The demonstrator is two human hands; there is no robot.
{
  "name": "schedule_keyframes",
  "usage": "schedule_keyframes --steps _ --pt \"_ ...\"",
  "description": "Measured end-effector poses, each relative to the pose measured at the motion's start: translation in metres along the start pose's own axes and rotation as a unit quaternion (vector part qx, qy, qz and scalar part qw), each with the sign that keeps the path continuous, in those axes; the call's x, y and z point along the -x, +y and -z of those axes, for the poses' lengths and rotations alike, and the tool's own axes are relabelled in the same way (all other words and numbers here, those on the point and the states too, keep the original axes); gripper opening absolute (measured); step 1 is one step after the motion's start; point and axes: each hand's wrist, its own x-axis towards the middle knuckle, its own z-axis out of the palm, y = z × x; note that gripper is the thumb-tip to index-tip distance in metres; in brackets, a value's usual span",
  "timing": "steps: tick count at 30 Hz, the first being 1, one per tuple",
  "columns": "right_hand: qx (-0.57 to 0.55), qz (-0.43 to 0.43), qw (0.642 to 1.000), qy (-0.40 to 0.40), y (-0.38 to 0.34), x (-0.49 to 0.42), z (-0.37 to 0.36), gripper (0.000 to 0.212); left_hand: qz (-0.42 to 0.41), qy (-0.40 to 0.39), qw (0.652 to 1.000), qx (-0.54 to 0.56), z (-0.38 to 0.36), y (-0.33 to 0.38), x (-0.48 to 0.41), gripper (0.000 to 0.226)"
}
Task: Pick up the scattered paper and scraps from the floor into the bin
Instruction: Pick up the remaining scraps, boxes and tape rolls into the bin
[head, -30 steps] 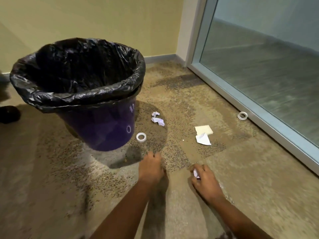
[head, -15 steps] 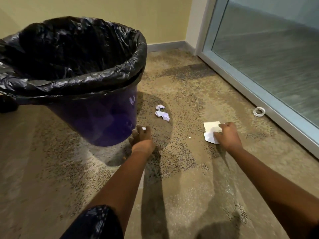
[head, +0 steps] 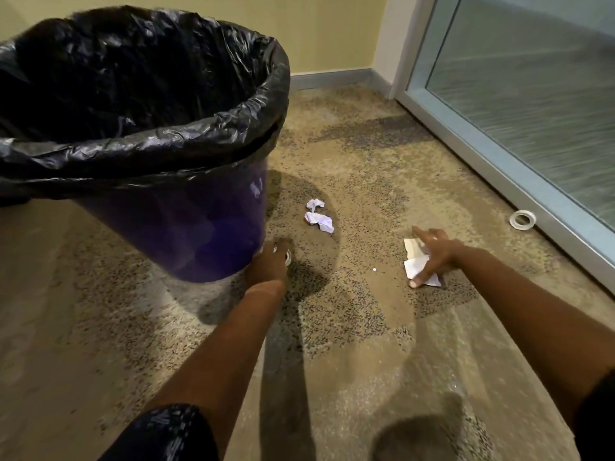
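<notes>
- The left hand [head: 268, 267] covers a small tape ring [head: 288, 257] at the foot of the bin [head: 199, 221]. Its fingers are hidden, so I cannot tell whether it grips.
- The right hand [head: 432, 254] is spread wide over white paper [head: 416, 266], with the thumb tip touching it.
- The bin is cut off at the left edge.
- Crumpled scraps [head: 317, 217] lie on the floor beyond the hands.
- A second ring [head: 521, 219] lies by the glass door [head: 532, 94].

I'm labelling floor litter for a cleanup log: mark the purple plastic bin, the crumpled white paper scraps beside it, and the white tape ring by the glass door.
Purple plastic bin [head: 199, 227], head view, bare side wall.
Crumpled white paper scraps [head: 318, 220], head view, nearer scrap's middle.
White tape ring [head: 512, 220], head view, left rim.
</notes>
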Motion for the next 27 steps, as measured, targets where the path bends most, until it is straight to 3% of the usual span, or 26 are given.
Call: schedule_keyframes --steps 5,10,12,18,23,27 --pt "0.026 -0.007 1.0 -0.006 -0.008 0.009 0.002 0.117 -0.012 0.006 1.0 -0.017 0.005 0.0 0.004 0.049" --pt "-0.04 -0.01 0.999 -0.006 -0.013 0.016 -0.004 0.082 -0.009 0.001 1.0 -0.005 0.003 0.0 0.001 0.042" --pt "-0.012 0.004 1.0 0.0 -0.015 0.022 -0.009 0.07 -0.02 -0.001 1.0 -0.014 0.002 0.0 0.001 0.04" --pt "0.037 0.037 0.999 0.003 -0.023 0.037 -0.031 0.065 -0.061 0.017 0.997 -0.041 0.001 0.0 0.013 0.046" --pt "-0.113 0.033 0.993 0.015 -0.028 0.056 -0.048 0.062 -0.091 -0.009 0.994 -0.055 0.013 0.002 0.031 0.041" --pt "-0.345 0.031 0.938 0.024 -0.053 0.082 -0.045 0.056 -0.162 0.017 0.987 0.013 0.043 0.014 0.053 0.038"
